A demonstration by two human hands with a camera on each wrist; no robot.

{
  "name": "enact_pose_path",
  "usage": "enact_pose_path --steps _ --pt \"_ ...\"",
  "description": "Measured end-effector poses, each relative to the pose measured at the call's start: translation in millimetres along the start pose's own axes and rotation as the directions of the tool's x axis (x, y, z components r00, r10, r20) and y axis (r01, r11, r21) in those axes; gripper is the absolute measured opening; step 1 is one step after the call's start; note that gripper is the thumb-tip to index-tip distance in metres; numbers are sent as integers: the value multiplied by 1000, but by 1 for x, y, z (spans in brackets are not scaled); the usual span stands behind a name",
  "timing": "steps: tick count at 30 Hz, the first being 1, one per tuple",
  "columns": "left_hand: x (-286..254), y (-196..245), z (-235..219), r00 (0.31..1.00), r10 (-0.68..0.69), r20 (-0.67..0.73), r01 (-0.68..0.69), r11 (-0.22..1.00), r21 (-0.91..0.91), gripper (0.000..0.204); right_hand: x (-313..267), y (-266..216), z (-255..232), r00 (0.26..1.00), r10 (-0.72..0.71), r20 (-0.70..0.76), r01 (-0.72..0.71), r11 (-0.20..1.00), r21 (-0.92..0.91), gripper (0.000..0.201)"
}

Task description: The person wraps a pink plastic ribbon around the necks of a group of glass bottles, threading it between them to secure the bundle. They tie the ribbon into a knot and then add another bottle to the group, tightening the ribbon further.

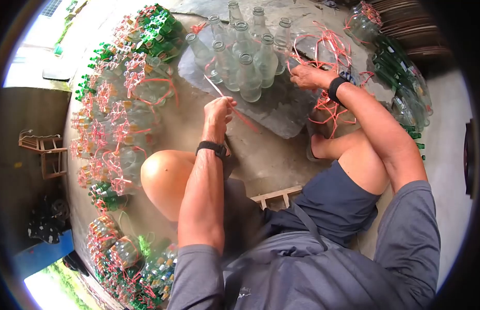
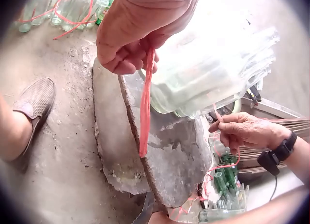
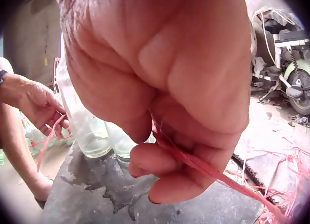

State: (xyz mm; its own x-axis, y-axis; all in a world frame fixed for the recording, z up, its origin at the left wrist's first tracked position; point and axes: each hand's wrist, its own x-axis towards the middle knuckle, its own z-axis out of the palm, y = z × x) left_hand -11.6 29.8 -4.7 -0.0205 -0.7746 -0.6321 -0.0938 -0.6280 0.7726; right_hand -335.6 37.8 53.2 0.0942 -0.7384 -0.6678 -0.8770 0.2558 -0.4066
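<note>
Several clear glass bottles (image 1: 248,77) stand upright in a tight cluster on a dark slab (image 1: 281,116). To their near left, my left hand (image 1: 217,114) pinches a pink plastic strip (image 2: 146,108), whose loose end hangs below the fingers. A stretch of the strip runs from that hand toward the bottles in the head view. At the right of the cluster, my right hand (image 1: 313,77) holds pink strip (image 3: 203,167) between thumb and curled fingers, and a length of it trails off. Behind the bottles the strip's path is hidden.
A tangle of pink strips (image 1: 330,51) lies right of the slab. Bundled bottles tied with pink strip (image 1: 113,124) line the left side. Green bottles (image 1: 392,64) lie at the right. My knee (image 1: 165,173) and a shoe (image 2: 38,100) flank the slab.
</note>
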Motion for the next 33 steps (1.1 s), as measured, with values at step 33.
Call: enact_pose_path --steps 33 --pt "-24 -18 23 996 18 84 7 959 -285 12 23 -12 115 857 -83 -509 199 964 178 36"
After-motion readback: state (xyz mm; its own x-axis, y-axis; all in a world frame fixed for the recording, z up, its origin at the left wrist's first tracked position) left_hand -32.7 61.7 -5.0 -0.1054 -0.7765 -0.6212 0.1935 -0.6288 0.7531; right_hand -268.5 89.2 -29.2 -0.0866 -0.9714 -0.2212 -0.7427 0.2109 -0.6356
